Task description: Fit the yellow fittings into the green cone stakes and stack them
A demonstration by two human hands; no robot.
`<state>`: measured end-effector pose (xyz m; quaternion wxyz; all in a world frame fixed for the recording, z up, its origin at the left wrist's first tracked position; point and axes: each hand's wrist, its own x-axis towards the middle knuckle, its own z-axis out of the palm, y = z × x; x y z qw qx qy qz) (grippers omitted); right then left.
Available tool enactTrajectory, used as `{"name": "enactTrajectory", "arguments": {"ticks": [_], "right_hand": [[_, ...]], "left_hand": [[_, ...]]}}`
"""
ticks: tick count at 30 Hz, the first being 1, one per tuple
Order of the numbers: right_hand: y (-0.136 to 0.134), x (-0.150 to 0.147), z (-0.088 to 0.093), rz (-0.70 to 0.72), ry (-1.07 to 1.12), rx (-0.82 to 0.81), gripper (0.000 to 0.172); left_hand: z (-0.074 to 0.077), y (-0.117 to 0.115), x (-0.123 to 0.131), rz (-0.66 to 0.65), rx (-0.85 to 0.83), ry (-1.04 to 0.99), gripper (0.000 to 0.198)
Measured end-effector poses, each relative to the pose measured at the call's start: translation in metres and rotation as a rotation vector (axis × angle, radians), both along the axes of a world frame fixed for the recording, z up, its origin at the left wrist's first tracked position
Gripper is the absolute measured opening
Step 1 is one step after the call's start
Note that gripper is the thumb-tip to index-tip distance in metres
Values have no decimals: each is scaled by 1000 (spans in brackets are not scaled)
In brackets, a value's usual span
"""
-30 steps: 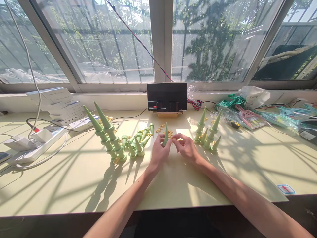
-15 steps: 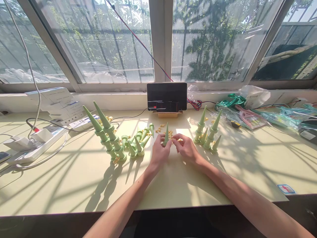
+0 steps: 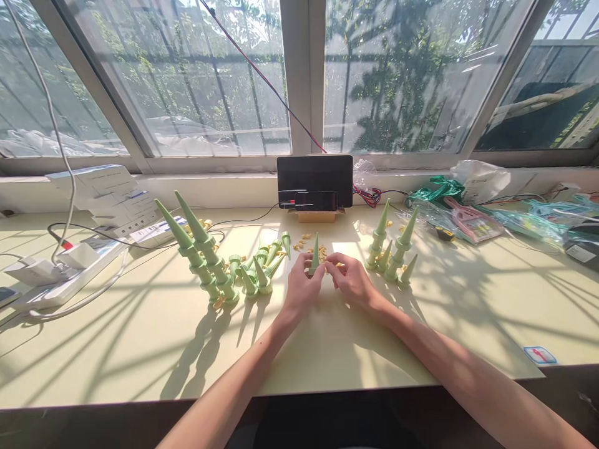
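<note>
My left hand is closed around the base of a green plastic spike, whose tip points up. Close beside it, my right hand pinches at the right side of the spike's base; what its fingertips hold is too small to make out. Small yellow pieces lie scattered behind the hands. To the left stand two tall stacked green spikes, next to shorter green spikes and loose green parts. More green spikes stand on the right, beyond my right hand.
A black tablet leans at the back by the window, with a phone propped before it on a cardboard stand. White boxes and a power strip with cables occupy the left. Plastic bags and a pink tray lie at right.
Both hands stay almost in place around the spike. My right fingertips have shifted very slightly against its base.
</note>
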<state>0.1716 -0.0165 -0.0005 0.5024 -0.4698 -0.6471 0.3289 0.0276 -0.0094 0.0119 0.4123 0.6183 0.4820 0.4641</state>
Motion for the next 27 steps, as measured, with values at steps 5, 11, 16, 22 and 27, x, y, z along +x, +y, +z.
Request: {"name": "enactTrajectory", "arguments": {"ticks": [5, 11, 16, 22, 27], "right_hand": [[1, 1, -1, 5, -12, 1, 25], [3, 1, -2, 4, -14, 1, 26], [2, 1, -1, 5, 0, -4, 27], [-1, 1, 2, 21, 9, -41, 30], [-2, 1, 1, 46, 29, -24, 34]], "left_hand": [[4, -2, 0, -38, -52, 14, 23], [6, -4, 1, -41, -75, 36, 22], [6, -4, 1, -48, -68, 41, 22], [5, -3, 1, -49, -69, 46, 25], [3, -2, 1, -49, -43, 48, 26]]}}
